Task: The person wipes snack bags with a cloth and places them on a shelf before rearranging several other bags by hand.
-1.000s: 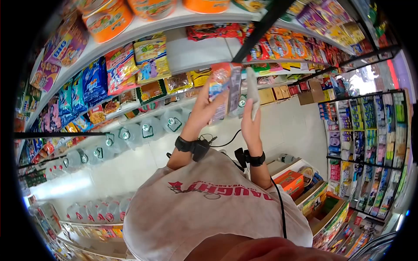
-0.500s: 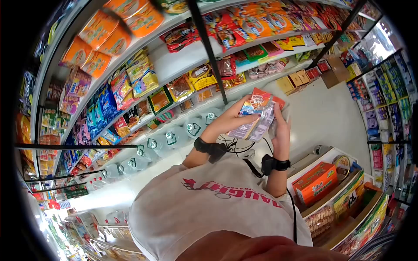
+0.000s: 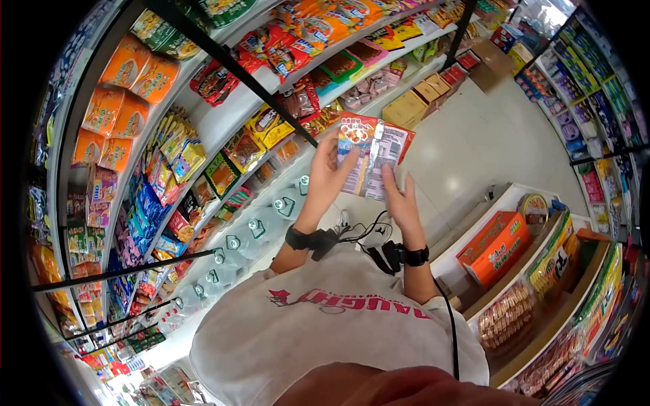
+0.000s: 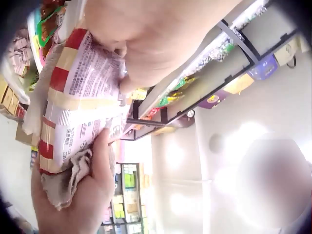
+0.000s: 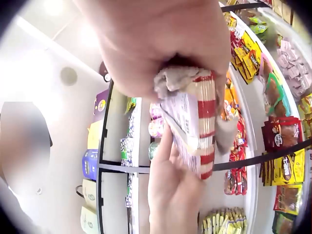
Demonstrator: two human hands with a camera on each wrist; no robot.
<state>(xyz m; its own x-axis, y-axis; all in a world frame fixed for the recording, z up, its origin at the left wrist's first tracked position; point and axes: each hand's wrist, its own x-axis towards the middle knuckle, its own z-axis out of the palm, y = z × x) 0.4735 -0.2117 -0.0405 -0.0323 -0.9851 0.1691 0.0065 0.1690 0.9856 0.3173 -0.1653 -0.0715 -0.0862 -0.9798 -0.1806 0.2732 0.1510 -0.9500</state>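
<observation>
A snack packet point(image 3: 369, 155) with a red-and-cream striped edge is held up in front of the chest, its printed back toward the head camera. My left hand point(image 3: 332, 177) grips its left side, thumb across the printed face. At the packet's lower right is my right hand point(image 3: 404, 206), thumb on the back panel. In the left wrist view a crumpled grey cloth point(image 4: 70, 178) sits between the right palm and the packet's end. The right wrist view also shows this cloth point(image 5: 178, 79) bunched under the right hand, against the striped edge.
Curved shelves of bagged snacks point(image 3: 274, 128) run along the left and front. Large water bottles point(image 3: 257, 229) line the floor below them. To the right stands a low display with an orange box point(image 3: 496, 249). A black shelf post point(image 3: 237, 74) crosses near the hands.
The packet has come away from the shelf and turned so its back shows. My right hand with the cloth has closed in onto the packet. The head view has swung right.
</observation>
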